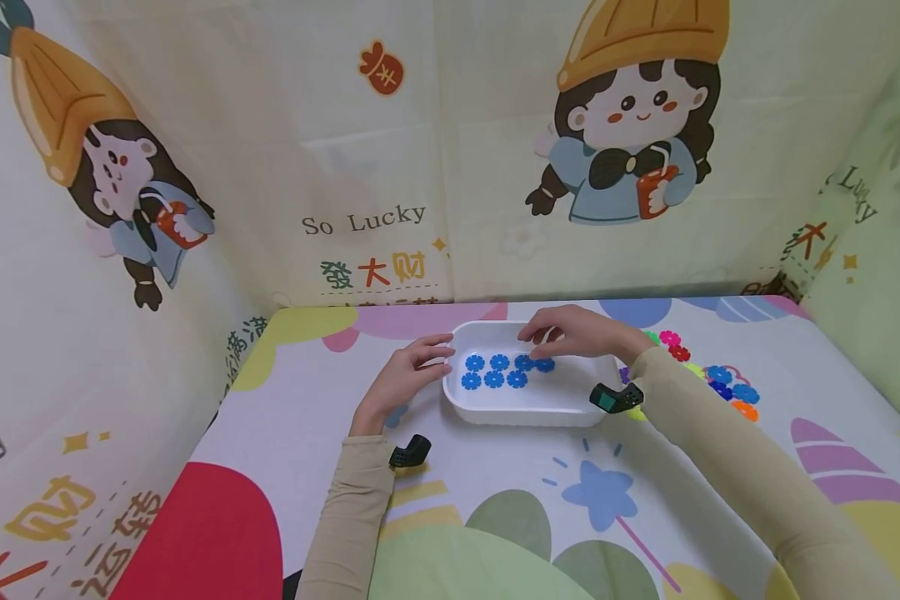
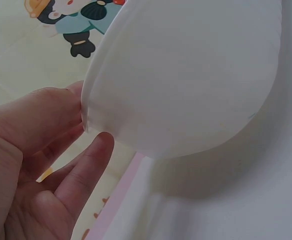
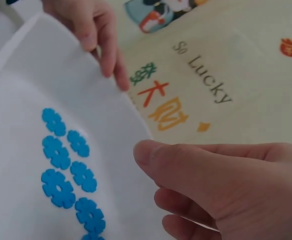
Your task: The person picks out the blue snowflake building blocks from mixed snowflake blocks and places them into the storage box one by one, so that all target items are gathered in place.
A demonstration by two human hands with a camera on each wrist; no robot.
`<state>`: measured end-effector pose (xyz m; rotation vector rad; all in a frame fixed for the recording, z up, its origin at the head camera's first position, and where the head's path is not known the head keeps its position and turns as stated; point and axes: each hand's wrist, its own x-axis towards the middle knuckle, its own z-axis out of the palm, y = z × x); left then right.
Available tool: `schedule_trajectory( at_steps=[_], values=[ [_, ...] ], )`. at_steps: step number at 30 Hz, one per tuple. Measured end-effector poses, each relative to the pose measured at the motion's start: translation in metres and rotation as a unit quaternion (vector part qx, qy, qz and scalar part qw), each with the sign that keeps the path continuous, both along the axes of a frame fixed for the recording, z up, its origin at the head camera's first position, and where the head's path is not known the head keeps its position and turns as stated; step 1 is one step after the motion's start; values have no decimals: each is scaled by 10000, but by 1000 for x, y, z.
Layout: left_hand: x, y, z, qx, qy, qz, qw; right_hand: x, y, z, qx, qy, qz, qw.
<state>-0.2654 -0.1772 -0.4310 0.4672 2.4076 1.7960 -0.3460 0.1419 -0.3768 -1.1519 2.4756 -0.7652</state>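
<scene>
A white oblong tray [image 1: 562,396] with rounded corners stands on the table. Inside it, several blue flower-shaped plastic pieces [image 1: 494,379] lie flat in two rows toward the left. My left hand [image 1: 402,377] is at the tray's left end, its extended fingertips touching the outside of the end wall; the left wrist view shows this hand [image 2: 46,160] right at the rim. Over the tray's far side hovers my right hand [image 1: 581,331], fingers loosely bent above the rightmost blue pieces. No piece shows between its thumb and fingers in the right wrist view.
Right of the tray is a loose spread of flower pieces in several colours, with blue ones [image 1: 720,374], a red one [image 1: 678,353] and an orange one [image 1: 746,410]; my right forearm [image 1: 720,454] partly covers it. A printed cloth wall [image 1: 495,250] rises behind the table.
</scene>
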Motion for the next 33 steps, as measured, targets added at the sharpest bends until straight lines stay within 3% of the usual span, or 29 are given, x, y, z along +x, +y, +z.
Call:
schedule_trajectory(
  at_steps=[6, 12, 18, 33],
  values=[
    [0, 1, 0, -51, 49, 50, 10000, 13, 17, 1, -644, 267, -446, 9966],
    [1, 0, -2, -47, 132, 80, 9999, 26, 33, 0, -874, 426, -1115, 9890],
    [0, 0, -3, -81, 178, 79, 9998, 40, 50, 0, -928, 724, -1532, 9812],
    [2, 1, -1, -135, 167, 89, 9997, 64, 103, -4, -641, 928, -2462, 9626]
  ],
)
